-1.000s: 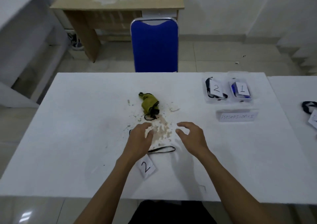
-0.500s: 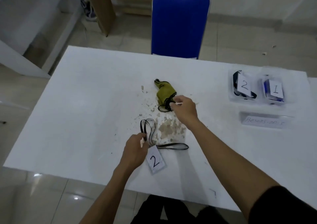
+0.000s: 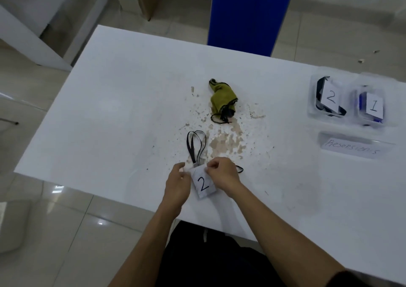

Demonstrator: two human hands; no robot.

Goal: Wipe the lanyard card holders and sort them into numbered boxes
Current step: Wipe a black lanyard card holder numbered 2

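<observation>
Head view:
Card holder [image 3: 203,183]: marked "2", near the table's [image 3: 109,102] front edge, pinched at its top by both hands.
Left hand [image 3: 177,185]: grips the left top corner.
Right hand [image 3: 223,174]: pinches the right top corner.
Lanyard [image 3: 195,147]: black, looped behind the holder.
Cloth [image 3: 222,100]: olive, bunched, beyond the stain [image 3: 228,142].
Boxes: "2" [image 3: 327,97], "1" [image 3: 372,106], far right, side by side.

Both forearms reach forward; left hand [image 3: 177,184] and right hand [image 3: 222,174] meet, fingers curled in a pinching grip.
</observation>
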